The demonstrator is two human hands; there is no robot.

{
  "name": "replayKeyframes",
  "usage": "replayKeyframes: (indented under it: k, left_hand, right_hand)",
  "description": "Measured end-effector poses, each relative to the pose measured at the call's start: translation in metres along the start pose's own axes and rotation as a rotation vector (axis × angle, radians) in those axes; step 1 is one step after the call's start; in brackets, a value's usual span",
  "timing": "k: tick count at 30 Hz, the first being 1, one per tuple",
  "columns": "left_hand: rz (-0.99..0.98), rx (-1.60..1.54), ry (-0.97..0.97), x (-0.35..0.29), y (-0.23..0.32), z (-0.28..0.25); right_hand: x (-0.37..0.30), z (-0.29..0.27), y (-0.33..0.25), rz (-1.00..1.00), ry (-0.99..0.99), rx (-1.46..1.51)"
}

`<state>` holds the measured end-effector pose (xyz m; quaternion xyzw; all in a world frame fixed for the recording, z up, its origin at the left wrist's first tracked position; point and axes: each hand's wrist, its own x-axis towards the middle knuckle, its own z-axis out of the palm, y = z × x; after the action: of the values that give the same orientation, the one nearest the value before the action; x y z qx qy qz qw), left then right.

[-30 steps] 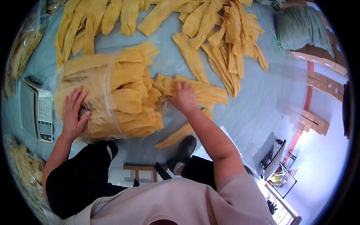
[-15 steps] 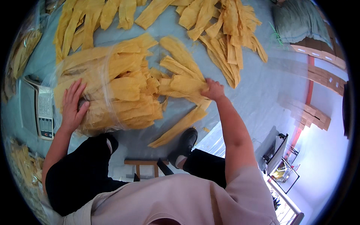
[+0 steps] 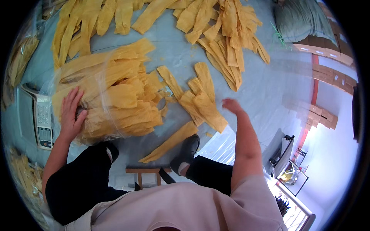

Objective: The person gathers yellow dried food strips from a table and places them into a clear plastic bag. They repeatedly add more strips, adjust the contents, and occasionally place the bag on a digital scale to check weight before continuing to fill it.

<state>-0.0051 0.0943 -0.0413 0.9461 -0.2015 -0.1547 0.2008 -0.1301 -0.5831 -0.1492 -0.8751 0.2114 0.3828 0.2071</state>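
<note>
A clear plastic bag lies on its side, packed with yellow, wrinkled dried strips that stick out of its right end. My left hand rests on the bag's left part, fingers stretched over the plastic and thumb apart. To the right of the bag's mouth, a loose pile of the same strips is spread on the floor. My right hand hovers just right of this pile, slightly blurred, its fingers loosely out with nothing visible in them. A single long strip lies nearer my feet.
More yellow strips lie in heaps along the far side. A digital scale stands left of the bag. A wooden stool is beneath me. Cardboard boxes, a grey-green sack and a cart are at the right.
My right hand has let go of the loose strips and moved right and slightly down. The pile has shifted and spread on the floor. My left hand stays on the bag.
</note>
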Motion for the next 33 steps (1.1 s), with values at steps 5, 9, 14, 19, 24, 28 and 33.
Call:
replayKeyframes:
  k: [5,9,14,19,24,28,33]
  left_hand:
    - [-0.016,0.042,-0.031,0.001,0.003,-0.003]
    - [-0.024,0.038,-0.048,0.0,0.004,-0.007]
    - [-0.011,0.034,-0.043,0.002,0.006,-0.005]
    - [0.011,0.066,-0.004,0.001,0.001,0.002]
    - [0.009,0.056,0.007,0.003,0.003,0.003]
    - [0.026,0.065,0.013,0.005,0.002,0.005]
    - [0.024,0.055,0.032,0.004,0.005,0.007]
  right_hand:
    - [0.073,-0.056,-0.048,0.136,0.583,-0.112]
    - [0.076,-0.06,-0.092,0.215,0.517,-0.309]
    - [0.06,-0.023,-0.093,0.147,0.42,-0.644]
    - [-0.004,0.004,-0.066,0.052,0.17,-0.612]
    - [-0.048,0.03,-0.034,0.061,0.444,-0.495]
    - [-0.062,0.071,-0.111,-0.648,0.286,-0.377]
    - [-0.063,0.11,-0.149,-0.556,0.384,-0.615]
